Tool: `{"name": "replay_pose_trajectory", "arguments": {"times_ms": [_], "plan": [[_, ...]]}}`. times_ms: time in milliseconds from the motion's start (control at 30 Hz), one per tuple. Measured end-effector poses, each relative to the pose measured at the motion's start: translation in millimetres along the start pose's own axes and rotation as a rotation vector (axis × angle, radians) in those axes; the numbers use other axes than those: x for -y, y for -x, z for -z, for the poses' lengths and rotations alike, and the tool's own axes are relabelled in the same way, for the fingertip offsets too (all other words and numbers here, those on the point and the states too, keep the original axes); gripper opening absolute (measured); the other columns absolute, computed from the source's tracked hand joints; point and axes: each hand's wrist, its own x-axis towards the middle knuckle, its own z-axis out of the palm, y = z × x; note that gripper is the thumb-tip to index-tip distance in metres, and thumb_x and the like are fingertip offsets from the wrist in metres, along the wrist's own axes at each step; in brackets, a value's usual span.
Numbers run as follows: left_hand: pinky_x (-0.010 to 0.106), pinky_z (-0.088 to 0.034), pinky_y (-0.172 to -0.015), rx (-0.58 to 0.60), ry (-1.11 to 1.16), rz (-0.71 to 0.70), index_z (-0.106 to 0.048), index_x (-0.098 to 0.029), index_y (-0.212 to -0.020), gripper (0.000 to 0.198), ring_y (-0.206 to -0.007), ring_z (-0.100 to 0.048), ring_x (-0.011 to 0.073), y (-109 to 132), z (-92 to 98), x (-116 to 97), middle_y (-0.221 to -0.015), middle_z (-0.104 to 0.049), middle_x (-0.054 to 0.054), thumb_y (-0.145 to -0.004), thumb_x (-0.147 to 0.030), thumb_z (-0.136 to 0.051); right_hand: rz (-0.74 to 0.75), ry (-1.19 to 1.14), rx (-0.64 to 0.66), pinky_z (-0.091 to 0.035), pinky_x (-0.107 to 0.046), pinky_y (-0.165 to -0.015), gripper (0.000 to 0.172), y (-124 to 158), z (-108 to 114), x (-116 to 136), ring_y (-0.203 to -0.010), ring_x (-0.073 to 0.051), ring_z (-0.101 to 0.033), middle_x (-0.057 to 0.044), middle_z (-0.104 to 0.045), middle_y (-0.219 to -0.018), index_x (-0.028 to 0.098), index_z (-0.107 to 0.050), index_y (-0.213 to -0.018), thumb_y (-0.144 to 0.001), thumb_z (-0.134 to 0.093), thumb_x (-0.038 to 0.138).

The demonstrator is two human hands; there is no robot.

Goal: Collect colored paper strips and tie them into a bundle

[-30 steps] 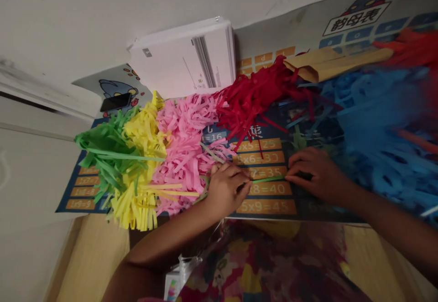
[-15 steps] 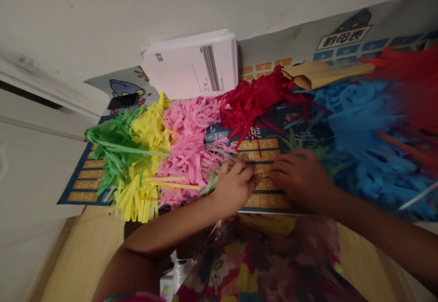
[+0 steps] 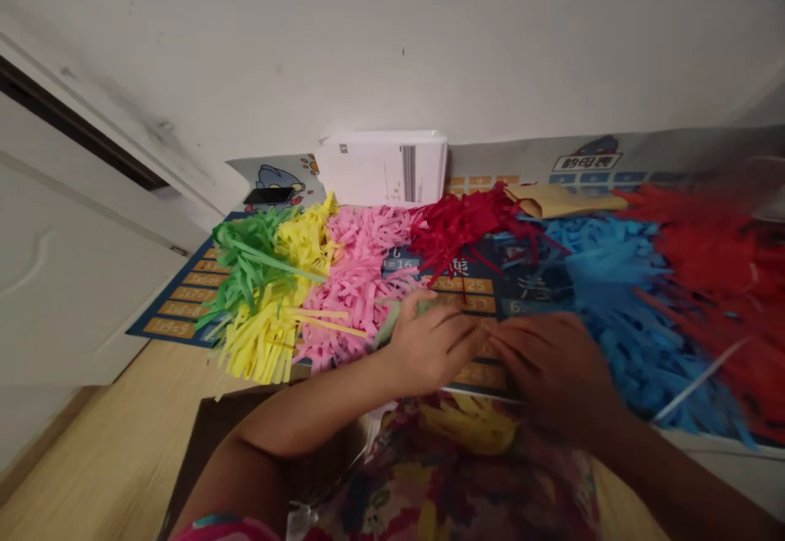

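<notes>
Bunches of cut paper strips lie in a row on a printed multiplication chart (image 3: 175,316): green (image 3: 248,259), yellow (image 3: 263,345), pink (image 3: 359,279), dark red (image 3: 459,226), blue (image 3: 619,296) and a blurred red bunch (image 3: 711,279). My left hand (image 3: 429,345) curls over a few pale green strips (image 3: 392,324) at the edge of the pink bunch. My right hand (image 3: 552,369) lies beside it, its fingertips touching the left fingers. Whatever lies between the hands is hidden by the fingers.
A white stack of papers (image 3: 383,169) and a black phone (image 3: 268,195) lie beyond the chart. A kraft paper envelope (image 3: 561,199) sits behind the strips. A floral cloth (image 3: 466,459) lies below the hands, with a white wall and wooden floor around.
The view has swung level and farther back. My hands have come closer together, and the thin green strip seen between them earlier is now hidden.
</notes>
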Motion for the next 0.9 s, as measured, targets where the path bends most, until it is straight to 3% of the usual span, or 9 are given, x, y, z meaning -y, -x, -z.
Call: {"name": "replay_pose_trajectory", "arguments": {"times_ms": [100, 200, 300, 367, 467, 567, 667, 767, 900], "plan": [[0.042, -0.032, -0.106, -0.204, 0.06, -0.087, -0.07, -0.02, -0.099, 0.015, -0.089, -0.066, 0.0137, -15, 24.1, -11, -0.09, -0.076, -0.001, -0.096, -0.02, -0.056, -0.247, -0.511, 0.094, -0.048, -0.032, -0.072, 0.029, 5, 28, 11, -0.08, -0.02, -0.067, -0.005, -0.074, -0.087, 0.023, -0.076, -0.086, -0.094, -0.055, 0.042], [0.039, -0.035, -0.105, -0.196, 0.083, -0.114, -0.071, -0.022, -0.089, 0.015, -0.086, -0.068, 0.013, -20, 26.0, -20, -0.088, -0.077, -0.001, -0.095, -0.022, -0.057, -0.636, -1.153, 0.273, -0.051, -0.034, -0.063, 0.033, 11, 26, 13, -0.068, -0.024, -0.065, -0.006, -0.07, -0.071, 0.023, -0.075, -0.07, -0.079, -0.069, 0.054], [0.038, -0.038, -0.103, -0.173, 0.112, -0.111, -0.071, -0.021, -0.094, 0.012, -0.085, -0.07, 0.0132, -16, 17.9, -24, -0.09, -0.077, -0.001, -0.095, -0.023, -0.059, -0.841, -1.393, 0.293, -0.049, -0.036, -0.053, 0.041, 18, 11, 16, -0.057, -0.023, -0.061, -0.007, -0.067, -0.064, 0.024, -0.075, -0.069, -0.07, -0.071, 0.065], [0.036, -0.04, -0.101, -0.17, 0.141, -0.079, -0.068, -0.02, -0.104, 0.014, -0.083, -0.07, 0.0132, -11, 13.1, -28, -0.091, -0.078, 0.0, -0.095, -0.021, -0.058, -0.882, -1.416, 0.271, -0.047, -0.034, -0.051, 0.044, 22, 3, 20, -0.053, -0.02, -0.058, -0.007, -0.067, -0.065, 0.023, -0.074, -0.069, -0.063, -0.075, 0.067], [0.034, -0.046, -0.095, -0.173, 0.255, 0.107, -0.067, -0.02, -0.104, 0.013, -0.081, -0.07, 0.0134, -7, 7.6, -37, -0.089, -0.077, 0.001, -0.093, -0.019, -0.059, -0.981, -1.438, 0.146, -0.047, -0.029, -0.052, 0.044, 24, -1, 29, -0.053, -0.016, -0.055, -0.004, -0.064, -0.063, 0.02, -0.069, -0.061, -0.05, -0.086, 0.058], [0.032, -0.052, -0.084, -0.206, 0.448, 0.387, -0.068, -0.02, -0.093, 0.007, -0.079, -0.07, 0.0146, -6, 2.2, -49, -0.084, -0.076, 0.004, -0.092, -0.022, -0.062, -0.965, -1.33, -0.065, -0.044, -0.024, -0.052, 0.039, 22, -5, 36, -0.055, -0.013, -0.052, -0.001, -0.061, -0.062, 0.018, -0.065, -0.057, -0.054, -0.086, 0.051], [0.027, -0.055, -0.072, -0.215, 0.598, 0.618, -0.071, -0.019, -0.085, 0.009, -0.076, -0.069, 0.0149, -5, -2.0, -59, -0.08, -0.075, 0.004, -0.09, -0.022, -0.064, -0.922, -1.212, -0.239, -0.045, -0.023, -0.053, 0.027, 23, -15, 39, -0.058, -0.013, -0.054, 0.0, -0.062, -0.066, 0.021, -0.067, -0.068, -0.062, -0.083, 0.042], [0.026, -0.056, -0.071, -0.21, 0.68, 0.679, -0.073, -0.018, -0.086, 0.011, -0.077, -0.07, 0.0153, -3, -3.8, -63, -0.081, -0.075, 0.006, -0.09, -0.022, -0.064, -0.853, -1.158, -0.311, -0.048, -0.026, -0.056, 0.019, 29, -26, 38, -0.062, -0.016, -0.058, -0.001, -0.063, -0.072, 0.023, -0.069, -0.078, -0.068, -0.079, 0.037], [0.028, -0.058, -0.072, -0.194, 0.745, 0.697, -0.075, -0.019, -0.086, 0.012, -0.078, -0.07, 0.0163, 3, -7.4, -60, -0.081, -0.075, 0.006, -0.089, -0.026, -0.066, -0.698, -1.047, -0.366, -0.051, -0.029, -0.066, 0.012, 33, -34, 44, -0.074, -0.018, -0.061, -0.002, -0.063, -0.079, 0.024, -0.067, -0.071, -0.078, -0.073, 0.032]]}}
